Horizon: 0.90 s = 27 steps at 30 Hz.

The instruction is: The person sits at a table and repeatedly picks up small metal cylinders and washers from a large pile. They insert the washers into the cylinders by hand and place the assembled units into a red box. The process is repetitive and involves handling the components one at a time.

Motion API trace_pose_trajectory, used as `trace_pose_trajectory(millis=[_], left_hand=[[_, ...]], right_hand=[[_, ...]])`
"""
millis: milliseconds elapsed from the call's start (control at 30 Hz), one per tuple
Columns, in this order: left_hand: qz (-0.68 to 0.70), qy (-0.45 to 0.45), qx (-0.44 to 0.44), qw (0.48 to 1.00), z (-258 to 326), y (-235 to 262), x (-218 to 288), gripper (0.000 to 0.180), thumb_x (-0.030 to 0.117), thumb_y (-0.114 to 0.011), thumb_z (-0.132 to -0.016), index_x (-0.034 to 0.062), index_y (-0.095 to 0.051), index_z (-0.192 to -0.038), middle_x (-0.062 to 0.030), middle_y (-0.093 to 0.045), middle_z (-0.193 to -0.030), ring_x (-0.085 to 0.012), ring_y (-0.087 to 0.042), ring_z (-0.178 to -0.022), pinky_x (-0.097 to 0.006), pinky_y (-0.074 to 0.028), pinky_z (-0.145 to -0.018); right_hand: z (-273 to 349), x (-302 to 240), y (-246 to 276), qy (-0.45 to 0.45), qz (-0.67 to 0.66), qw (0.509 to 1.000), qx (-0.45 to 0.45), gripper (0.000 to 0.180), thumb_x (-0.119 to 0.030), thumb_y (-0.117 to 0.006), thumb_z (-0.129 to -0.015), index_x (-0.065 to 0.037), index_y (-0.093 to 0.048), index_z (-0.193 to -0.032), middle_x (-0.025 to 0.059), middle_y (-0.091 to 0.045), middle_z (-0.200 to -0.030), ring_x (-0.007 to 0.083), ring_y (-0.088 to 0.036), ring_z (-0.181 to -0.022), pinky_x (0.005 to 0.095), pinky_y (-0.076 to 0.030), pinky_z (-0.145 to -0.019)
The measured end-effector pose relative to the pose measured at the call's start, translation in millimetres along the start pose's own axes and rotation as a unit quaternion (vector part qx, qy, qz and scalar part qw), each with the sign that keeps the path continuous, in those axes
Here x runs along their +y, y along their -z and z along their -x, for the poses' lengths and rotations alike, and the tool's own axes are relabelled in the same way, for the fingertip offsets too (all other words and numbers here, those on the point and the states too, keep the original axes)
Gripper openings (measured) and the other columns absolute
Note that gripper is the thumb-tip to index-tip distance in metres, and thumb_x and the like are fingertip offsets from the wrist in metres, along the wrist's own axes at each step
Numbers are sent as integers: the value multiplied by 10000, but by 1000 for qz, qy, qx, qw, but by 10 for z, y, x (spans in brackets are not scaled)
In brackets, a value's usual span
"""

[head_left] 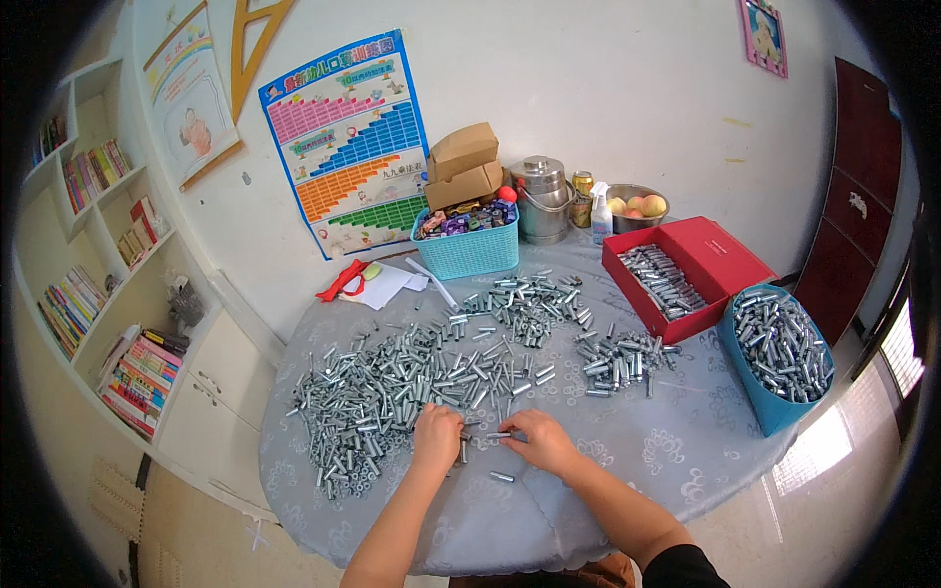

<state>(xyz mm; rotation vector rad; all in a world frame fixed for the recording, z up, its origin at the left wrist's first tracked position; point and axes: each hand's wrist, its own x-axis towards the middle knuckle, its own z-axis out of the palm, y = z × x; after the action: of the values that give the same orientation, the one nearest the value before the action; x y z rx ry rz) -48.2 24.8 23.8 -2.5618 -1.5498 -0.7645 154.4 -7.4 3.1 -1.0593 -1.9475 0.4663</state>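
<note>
Round table [676, 441] with a pale patterned cloth, set against a white wall hung with posters; bookshelves stand at the left.

Left hand [437, 434]: fingers curled together, resting at the near edge of the big heap of metal sleeves [392, 392]. Whether it grips a piece cannot be told.

Right hand [539, 441]: fingers drawn together on a small sleeve [497, 434] that shows between the two hands. Its long axis runs left to right, pointing from the right fingertips toward the left hand. Both hands are close to it; the right touches it.

One stray sleeve [502, 477] lies just nearer the person, between the wrists, also lying crosswise. The right hand is slightly the nearer.

Counts:
- Loose heaps on the cloth: three, namely the big one, a middle heap [529, 304], and a smaller heap [622, 358] at right. Pieces too many to count.
- Red box [716, 250], one, part filled with sleeves.
- Blue tub [765, 397], one, full of sleeves, at the right rim.
- Turquoise basket [470, 253], one, with two cardboard boxes [463, 167] stacked above it.
- Steel pot [542, 196], one; bowl of fruit [637, 206], one.
</note>
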Motion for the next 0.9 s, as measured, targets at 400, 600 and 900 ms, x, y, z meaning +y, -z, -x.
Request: trace_pose_trajectory(millis=[400, 600, 900], left_hand=[[-12, -55, 0, 998, -44, -124, -47, 82, -3, -543, -671, 14, -544, -752, -118, -541, -731, -290, -491, -769, -374, -406, -676], [125, 4, 21, 992, 72, 38, 127, 58, 7, -512, -770, -2, -504, -826, -150, -552, -800, -323, -492, -817, -393, -403, -709], [186, 0, 19, 982, 209, 79, 202, 85, 4, -522, -777, -7, -488, -854, -145, -541, -837, -319, -484, -834, -386, -400, -734]], right_hand=[[-10, -11, 33, 10, 8, 999, 34, 176, -114, -644, -697, -65, -606, -861, 97, -576, -784, 281, -544, -782, 371, -437, -699], [-32, -58, 61, -7, 14, 997, 79, 152, -101, -633, -710, -63, -610, -855, 97, -575, -778, 283, -544, -776, 369, -438, -689], [-34, -31, 39, 19, 14, 997, 74, 160, -96, -634, -711, -66, -612, -866, 99, -576, -816, 281, -550, -794, 359, -443, -694]])
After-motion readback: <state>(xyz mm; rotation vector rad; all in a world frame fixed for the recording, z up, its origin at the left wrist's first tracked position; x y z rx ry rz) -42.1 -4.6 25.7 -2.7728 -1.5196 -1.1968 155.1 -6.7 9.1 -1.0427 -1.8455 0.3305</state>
